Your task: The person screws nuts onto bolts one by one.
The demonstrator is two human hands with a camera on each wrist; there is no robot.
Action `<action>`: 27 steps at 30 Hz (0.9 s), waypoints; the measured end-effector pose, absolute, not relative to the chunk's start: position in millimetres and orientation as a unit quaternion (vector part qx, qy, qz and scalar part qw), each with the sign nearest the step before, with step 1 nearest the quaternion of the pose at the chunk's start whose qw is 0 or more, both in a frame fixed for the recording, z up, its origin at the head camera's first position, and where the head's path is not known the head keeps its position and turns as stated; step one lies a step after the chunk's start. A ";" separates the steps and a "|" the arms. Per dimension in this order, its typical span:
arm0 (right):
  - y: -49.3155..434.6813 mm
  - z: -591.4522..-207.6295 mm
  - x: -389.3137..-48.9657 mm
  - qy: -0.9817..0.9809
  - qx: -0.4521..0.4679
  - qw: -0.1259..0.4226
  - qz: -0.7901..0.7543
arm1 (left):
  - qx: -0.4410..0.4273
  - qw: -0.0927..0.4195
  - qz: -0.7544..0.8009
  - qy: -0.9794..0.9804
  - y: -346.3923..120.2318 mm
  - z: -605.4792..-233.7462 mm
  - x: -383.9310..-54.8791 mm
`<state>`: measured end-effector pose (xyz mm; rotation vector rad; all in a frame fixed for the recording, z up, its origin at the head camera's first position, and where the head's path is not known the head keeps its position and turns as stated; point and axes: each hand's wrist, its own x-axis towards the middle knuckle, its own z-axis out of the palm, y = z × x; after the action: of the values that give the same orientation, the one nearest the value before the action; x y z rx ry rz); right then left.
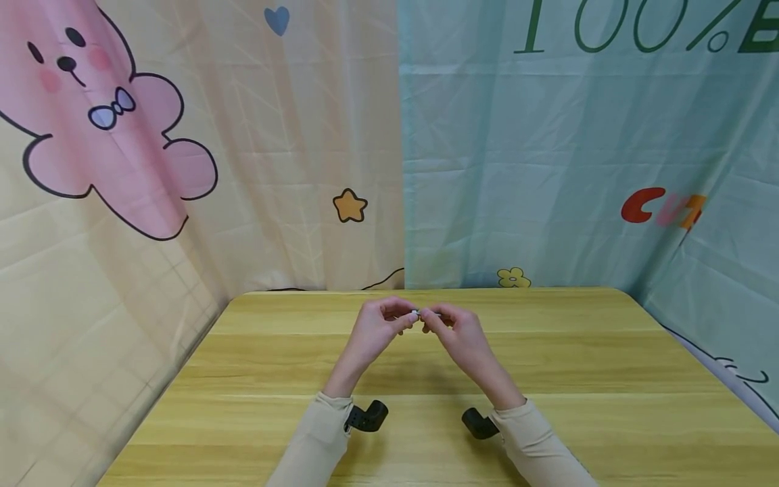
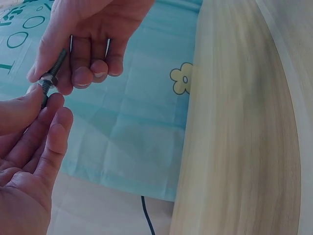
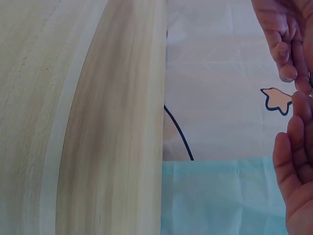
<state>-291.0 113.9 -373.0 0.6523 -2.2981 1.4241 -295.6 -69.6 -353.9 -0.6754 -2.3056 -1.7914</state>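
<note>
Above the far part of the table, my left hand (image 1: pixel 379 327) and right hand (image 1: pixel 460 333) meet at the fingertips. Between them is a small metal bolt (image 2: pixel 59 61) with a hex nut (image 2: pixel 48 80) on its threaded shank. In the left wrist view, the left thumb and index finger pinch the bolt's lower end, largely covering it. The right thumb and index finger hold the nut from either side, and the other right fingers curl loosely. The right wrist view catches both hands only at its right edge, with the bolt out of sight.
A wooden table (image 1: pixel 426 433) spans the space below the hands. Printed curtains, one cream (image 1: pixel 292 135) and one light blue (image 1: pixel 517 149), hang behind it and along the sides. Each wrist wears a black camera mount, the left one (image 1: pixel 368 416) and the right one (image 1: pixel 479 424).
</note>
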 end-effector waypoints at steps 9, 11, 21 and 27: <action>115.7 -373.9 -293.0 -0.801 0.209 0.165 0.535 | -0.220 0.067 -0.595 -0.770 -69.1 -327.6 -273.6; 115.0 -372.7 -292.4 -0.797 0.221 0.172 0.535 | -0.220 0.065 -0.596 -0.769 -69.4 -327.6 -273.7; 108.8 -361.3 -280.7 -0.779 0.295 0.212 0.511 | -0.215 0.066 -0.600 -0.768 -69.0 -328.6 -271.9; 113.0 -374.8 -293.7 -0.793 0.282 0.212 0.496 | -0.212 0.063 -0.601 -0.768 -69.2 -342.0 -285.9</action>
<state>-293.7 113.0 -374.8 0.7831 -2.2040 1.3779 -285.9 -69.2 -342.0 -0.6395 -2.3203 -1.8174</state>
